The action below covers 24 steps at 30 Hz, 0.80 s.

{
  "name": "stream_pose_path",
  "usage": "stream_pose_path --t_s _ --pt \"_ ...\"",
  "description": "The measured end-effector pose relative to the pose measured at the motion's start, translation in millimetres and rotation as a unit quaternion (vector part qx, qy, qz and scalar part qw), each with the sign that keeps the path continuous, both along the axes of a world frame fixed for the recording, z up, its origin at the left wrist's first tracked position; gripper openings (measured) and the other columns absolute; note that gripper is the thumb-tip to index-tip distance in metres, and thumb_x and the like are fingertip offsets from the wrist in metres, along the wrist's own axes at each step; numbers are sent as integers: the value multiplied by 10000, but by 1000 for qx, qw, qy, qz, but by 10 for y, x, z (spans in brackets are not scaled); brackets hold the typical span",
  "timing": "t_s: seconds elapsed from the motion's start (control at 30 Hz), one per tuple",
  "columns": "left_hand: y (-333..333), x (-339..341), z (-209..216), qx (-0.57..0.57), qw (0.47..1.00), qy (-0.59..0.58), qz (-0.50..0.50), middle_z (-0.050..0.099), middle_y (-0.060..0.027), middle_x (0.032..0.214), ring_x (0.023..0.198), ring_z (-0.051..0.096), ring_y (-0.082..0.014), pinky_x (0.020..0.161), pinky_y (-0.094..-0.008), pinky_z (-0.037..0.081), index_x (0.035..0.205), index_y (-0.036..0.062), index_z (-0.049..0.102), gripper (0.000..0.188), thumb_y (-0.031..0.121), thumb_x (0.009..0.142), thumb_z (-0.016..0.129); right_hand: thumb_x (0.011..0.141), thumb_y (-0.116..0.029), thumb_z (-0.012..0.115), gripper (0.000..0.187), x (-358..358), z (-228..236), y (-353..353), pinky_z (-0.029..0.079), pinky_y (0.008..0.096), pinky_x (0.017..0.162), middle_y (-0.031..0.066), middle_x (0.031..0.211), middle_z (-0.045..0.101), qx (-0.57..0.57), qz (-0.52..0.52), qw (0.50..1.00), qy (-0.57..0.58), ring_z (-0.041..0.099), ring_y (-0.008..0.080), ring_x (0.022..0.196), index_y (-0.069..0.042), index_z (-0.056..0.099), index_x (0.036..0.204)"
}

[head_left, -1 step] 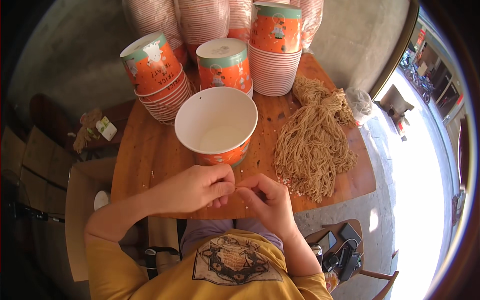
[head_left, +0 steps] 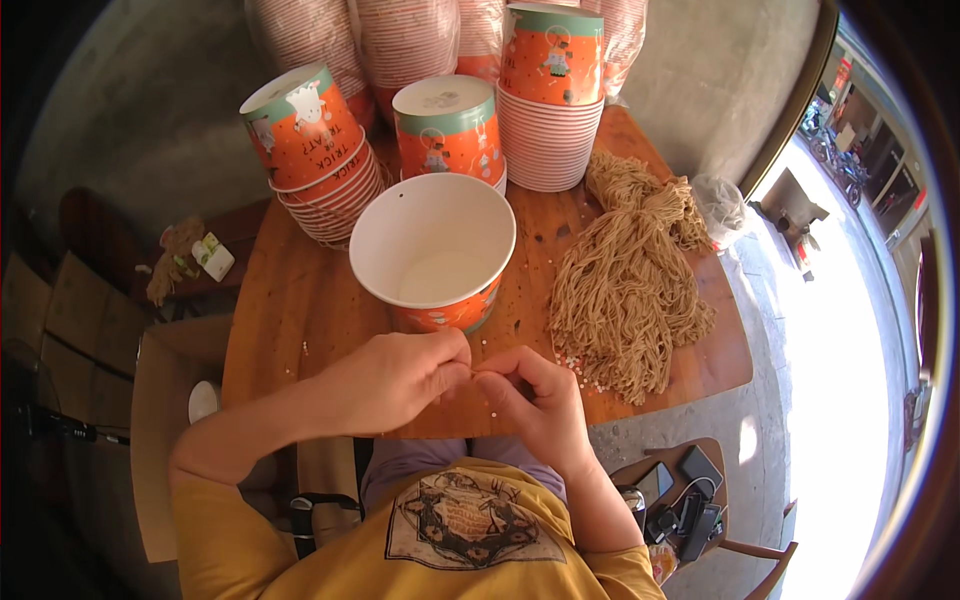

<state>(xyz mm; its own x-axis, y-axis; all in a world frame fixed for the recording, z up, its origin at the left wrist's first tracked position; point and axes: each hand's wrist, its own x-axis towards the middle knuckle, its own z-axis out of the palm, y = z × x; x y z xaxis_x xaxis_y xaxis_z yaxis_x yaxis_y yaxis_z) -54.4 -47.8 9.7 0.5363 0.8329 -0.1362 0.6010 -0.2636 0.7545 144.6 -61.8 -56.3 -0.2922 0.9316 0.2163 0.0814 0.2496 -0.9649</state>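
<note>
Both my hands meet at the table's near edge, just in front of an open paper bucket (head_left: 440, 240). The bucket is white inside and orange with a green base band outside, and a small dark hole shows near its far rim. My left hand (head_left: 415, 375) is closed in a pinch, thumb against fingers. My right hand (head_left: 535, 395) pinches with thumb and index finger, its tips almost touching the left ones. A little of a thin tan cord (head_left: 474, 371) shows between the fingertips; the rest is hidden. To the right lies a thick bundle of tan cords (head_left: 635, 290).
Upside-down bucket stacks (head_left: 550, 140) stand at the back of the wooden table (head_left: 290, 330), with plastic-wrapped stacks (head_left: 405, 45) behind. White and red bits lie near the cords. A cardboard box (head_left: 155, 430) is at left. A stool (head_left: 715, 450) holding phones and cables is at right.
My left hand's lower fingers have curled in slightly, with both hands still pinched together at the same spot. The buckets and cord bundle have not moved.
</note>
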Motion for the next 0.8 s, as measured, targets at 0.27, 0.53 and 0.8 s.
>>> stream_pose_path --t_s 0.27,0.53,0.8 --pt "3 -43 -200 623 731 233 -154 547 -57 773 655 551 -192 556 -316 450 852 70 518 167 46 778 665 945 -124 596 97 -14 -127 91 333 177 579 -72 782 540 -290 125 921 229 414 -2 691 -33 595 912" --pt "-45 -89 -205 30 989 -127 76 608 -55 826 709 603 -149 590 -242 477 979 45 584 423 445 1015 450 925 -81 601 61 -53 -31 -7 379 202 564 -43 757 527 -101 27 989 107 458 19 672 -29 586 897" --pt "64 -143 -103 -375 912 -152 66 627 -31 840 722 579 -77 589 -208 452 934 69 607 403 445 1026 493 879 -31 658 66 -96 55 -8 426 242 548 35 746 567 103 13 994 -32 507 70 613 -17 605 916"
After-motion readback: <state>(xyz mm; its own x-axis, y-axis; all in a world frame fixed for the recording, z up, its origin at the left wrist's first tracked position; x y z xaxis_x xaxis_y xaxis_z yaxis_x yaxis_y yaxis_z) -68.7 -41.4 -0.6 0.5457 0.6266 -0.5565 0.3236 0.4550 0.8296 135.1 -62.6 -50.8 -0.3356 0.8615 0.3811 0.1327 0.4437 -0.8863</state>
